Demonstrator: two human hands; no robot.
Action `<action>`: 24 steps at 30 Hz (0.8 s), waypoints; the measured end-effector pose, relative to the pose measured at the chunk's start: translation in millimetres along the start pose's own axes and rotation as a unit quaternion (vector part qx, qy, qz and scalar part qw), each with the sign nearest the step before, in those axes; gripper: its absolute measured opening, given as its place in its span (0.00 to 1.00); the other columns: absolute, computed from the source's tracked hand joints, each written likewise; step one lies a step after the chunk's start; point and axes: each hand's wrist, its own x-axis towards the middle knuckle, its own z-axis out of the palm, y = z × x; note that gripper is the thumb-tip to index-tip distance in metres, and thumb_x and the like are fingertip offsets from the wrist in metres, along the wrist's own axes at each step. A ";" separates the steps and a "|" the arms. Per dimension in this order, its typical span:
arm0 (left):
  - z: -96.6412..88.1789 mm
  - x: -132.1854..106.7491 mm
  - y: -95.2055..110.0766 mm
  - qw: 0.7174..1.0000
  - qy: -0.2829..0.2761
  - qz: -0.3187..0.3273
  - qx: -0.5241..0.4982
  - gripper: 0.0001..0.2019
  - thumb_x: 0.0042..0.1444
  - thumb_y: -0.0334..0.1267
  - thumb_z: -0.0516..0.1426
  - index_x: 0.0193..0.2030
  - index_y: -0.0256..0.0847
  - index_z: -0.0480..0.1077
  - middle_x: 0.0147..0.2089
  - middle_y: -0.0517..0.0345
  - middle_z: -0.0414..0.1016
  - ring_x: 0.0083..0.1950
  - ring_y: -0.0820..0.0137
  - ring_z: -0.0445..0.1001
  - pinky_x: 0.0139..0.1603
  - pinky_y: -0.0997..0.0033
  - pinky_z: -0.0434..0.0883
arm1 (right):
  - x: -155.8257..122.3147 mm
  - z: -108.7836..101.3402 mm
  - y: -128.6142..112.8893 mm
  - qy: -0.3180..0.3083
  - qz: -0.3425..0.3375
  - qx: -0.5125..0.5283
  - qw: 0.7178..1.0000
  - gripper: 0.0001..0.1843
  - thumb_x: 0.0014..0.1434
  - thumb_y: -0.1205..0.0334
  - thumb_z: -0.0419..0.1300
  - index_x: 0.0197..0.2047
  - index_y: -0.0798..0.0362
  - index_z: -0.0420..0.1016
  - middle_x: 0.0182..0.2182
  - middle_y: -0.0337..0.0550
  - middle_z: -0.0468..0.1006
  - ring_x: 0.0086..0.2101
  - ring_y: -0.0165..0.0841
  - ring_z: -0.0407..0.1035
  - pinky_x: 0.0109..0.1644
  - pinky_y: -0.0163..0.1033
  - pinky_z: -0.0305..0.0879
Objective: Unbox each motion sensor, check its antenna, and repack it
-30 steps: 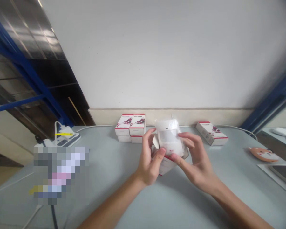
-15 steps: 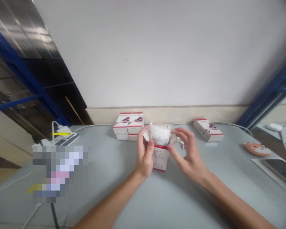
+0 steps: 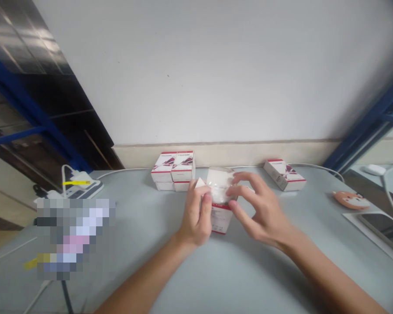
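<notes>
My left hand (image 3: pixel 196 216) is wrapped round a small white and red carton (image 3: pixel 220 218) that stands upright on the grey table (image 3: pixel 216 274), its top flaps open. A white device in a clear plastic bag (image 3: pixel 218 185) sits mostly down in the carton's mouth. My right hand (image 3: pixel 260 209) hovers at the carton's right side with fingers spread, fingertips touching the bagged device and the top flap.
A stack of matching white and red cartons (image 3: pixel 173 170) stands by the wall behind my hands, and a single carton (image 3: pixel 284 174) lies to the right. A white cable runs along the back edge. A round orange pad (image 3: pixel 352 200) and a tablet (image 3: pixel 383 226) lie far right; a power strip (image 3: pixel 81 186) is at the left.
The bagged white device, held up above the carton a second ago, has gone down into the carton. My left hand has shifted to grip the carton; my right hand has spread open over its top.
</notes>
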 end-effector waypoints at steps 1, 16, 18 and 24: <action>-2.2 2.6 0.7 0.999 -0.013 0.025 0.014 0.10 0.76 0.39 0.45 0.47 0.44 0.67 0.41 0.54 0.66 0.45 0.62 0.68 0.46 0.60 0.70 | 2.0 -0.7 -2.0 0.001 -0.005 -0.003 1.000 0.03 0.69 0.63 0.60 0.46 0.49 0.74 0.53 0.51 0.71 0.52 0.46 0.71 0.55 0.53 0.68; -4.3 10.1 -0.4 0.992 -0.079 0.067 0.072 0.10 0.65 0.33 0.61 0.50 0.44 0.66 0.48 0.51 0.63 0.51 0.62 0.70 0.49 0.61 0.75 | -14.6 13.0 34.5 0.130 0.223 0.173 0.951 0.14 0.75 0.49 0.54 0.56 0.46 0.72 0.44 0.45 0.80 0.42 0.38 0.76 0.45 0.43 0.73; -3.8 9.9 -6.1 0.993 -0.077 0.061 0.058 0.13 0.66 0.34 0.61 0.55 0.45 0.66 0.50 0.51 0.64 0.52 0.61 0.69 0.53 0.59 0.74 | -16.1 4.7 52.7 0.135 0.256 0.123 0.949 0.14 0.74 0.48 0.54 0.53 0.46 0.74 0.42 0.45 0.81 0.42 0.39 0.77 0.46 0.44 0.73; 1.0 2.9 -19.6 0.995 -0.072 -0.033 -0.063 0.24 0.68 0.43 0.62 0.66 0.48 0.57 0.60 0.46 0.65 0.58 0.61 0.72 0.56 0.60 0.76 | -27.1 -10.7 93.1 -0.099 0.266 -0.084 0.955 0.17 0.68 0.46 0.59 0.51 0.46 0.81 0.50 0.48 0.82 0.48 0.46 0.77 0.47 0.47 0.70</action>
